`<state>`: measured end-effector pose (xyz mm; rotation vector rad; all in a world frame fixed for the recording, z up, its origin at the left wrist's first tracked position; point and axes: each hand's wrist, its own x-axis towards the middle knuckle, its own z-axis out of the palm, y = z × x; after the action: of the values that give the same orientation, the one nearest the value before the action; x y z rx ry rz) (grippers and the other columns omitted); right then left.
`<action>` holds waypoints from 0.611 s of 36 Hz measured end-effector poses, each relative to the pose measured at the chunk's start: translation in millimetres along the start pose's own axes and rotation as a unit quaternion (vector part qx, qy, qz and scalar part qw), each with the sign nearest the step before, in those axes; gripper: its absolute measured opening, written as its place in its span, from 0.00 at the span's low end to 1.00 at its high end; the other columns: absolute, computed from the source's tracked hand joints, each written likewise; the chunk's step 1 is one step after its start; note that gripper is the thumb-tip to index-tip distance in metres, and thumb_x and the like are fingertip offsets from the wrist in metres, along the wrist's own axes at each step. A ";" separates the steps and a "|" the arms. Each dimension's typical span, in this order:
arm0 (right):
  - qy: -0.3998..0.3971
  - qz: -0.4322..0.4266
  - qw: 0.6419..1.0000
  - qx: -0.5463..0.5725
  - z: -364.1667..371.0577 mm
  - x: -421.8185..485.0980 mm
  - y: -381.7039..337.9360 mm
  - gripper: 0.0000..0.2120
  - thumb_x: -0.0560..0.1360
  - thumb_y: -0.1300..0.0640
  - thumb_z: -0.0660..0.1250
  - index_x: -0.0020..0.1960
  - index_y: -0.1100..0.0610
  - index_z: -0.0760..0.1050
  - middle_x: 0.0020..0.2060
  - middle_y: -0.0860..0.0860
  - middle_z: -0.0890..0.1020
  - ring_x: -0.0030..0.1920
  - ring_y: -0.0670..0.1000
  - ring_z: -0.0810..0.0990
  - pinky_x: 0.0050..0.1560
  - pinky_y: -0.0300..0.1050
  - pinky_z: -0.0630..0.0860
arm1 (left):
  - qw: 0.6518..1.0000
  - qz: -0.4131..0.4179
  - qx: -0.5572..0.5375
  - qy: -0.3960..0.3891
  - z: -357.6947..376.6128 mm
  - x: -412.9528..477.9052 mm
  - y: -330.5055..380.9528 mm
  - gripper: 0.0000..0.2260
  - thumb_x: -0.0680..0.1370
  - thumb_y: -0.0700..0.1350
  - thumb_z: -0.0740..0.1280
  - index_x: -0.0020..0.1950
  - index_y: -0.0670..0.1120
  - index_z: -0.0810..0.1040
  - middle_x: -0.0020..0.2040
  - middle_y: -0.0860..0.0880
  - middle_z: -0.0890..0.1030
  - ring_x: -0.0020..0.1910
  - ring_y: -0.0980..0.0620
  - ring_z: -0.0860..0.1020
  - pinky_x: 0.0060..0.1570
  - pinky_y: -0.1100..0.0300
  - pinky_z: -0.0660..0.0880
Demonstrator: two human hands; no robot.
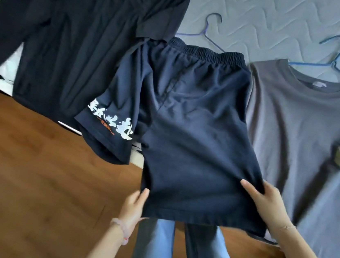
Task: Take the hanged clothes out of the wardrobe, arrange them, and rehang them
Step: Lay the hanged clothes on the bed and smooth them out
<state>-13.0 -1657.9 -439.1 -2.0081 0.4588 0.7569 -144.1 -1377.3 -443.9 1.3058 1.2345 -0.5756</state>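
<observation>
A: On the bed (275, 17) edge we have the shorts (187, 120) laid flat, waistband far side, hem past the edge over the floor (31, 165).
B: Hands?
A: Right hand (267, 203) pinches the right hem corner. Left hand (133, 208) holds the left corner. Its fingers are hidden under the fabric, so that's probably a grip. Purple hanger (210, 33) is partly covered by the waistband.

A bedroom in a private home: a bare mattress (285, 20) in grey, wave-quilted ticking, beside a brown wood-plank floor (31, 165). Everyday clothes lie spread across it: a black T-shirt (79, 42), navy shorts (196, 132) with an elastic waistband and a grey T-shirt (304, 128) with a cartoon patch. A purple-blue hanger (204, 33) and a blue hanger (333, 62) lie among them.
</observation>
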 end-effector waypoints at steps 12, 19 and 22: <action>0.102 0.043 0.934 -0.340 -28.1 69.1 -44.3 0.17 0.74 0.56 0.63 0.62 0.54 0.70 0.60 0.55 0.77 0.59 0.61 0.75 0.56 0.52 0.71 | 0.878 0.155 0.453 0.001 -19.6 77.9 123.8 0.09 0.70 0.47 0.59 0.41 0.57 0.78 0.42 0.49 0.84 0.44 0.45 0.82 0.47 0.52 0.79; 0.103 -0.121 0.971 -0.176 -2.3 168.0 -185.7 0.15 0.74 0.61 0.62 0.60 0.56 0.75 0.57 0.55 0.81 0.57 0.57 0.78 0.59 0.50 0.72 | 0.881 0.320 0.339 0.078 -26.5 156.7 328.1 0.12 0.78 0.39 0.59 0.56 0.47 0.79 0.56 0.45 0.81 0.55 0.45 0.79 0.55 0.59 0.73; 0.100 -0.144 0.963 -0.207 10.2 222.8 -215.7 0.18 0.75 0.62 0.61 0.65 0.58 0.72 0.62 0.56 0.77 0.62 0.57 0.75 0.63 0.48 0.69 | 0.867 0.304 0.394 0.037 -19.7 204.3 380.0 0.17 0.80 0.40 0.56 0.68 0.49 0.71 0.67 0.49 0.74 0.60 0.49 0.75 0.54 0.61 0.72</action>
<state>274.8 -1543.2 -456.8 -2.4888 0.1179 0.4969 249.6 -1202.1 -473.2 2.3048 0.5541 -0.5791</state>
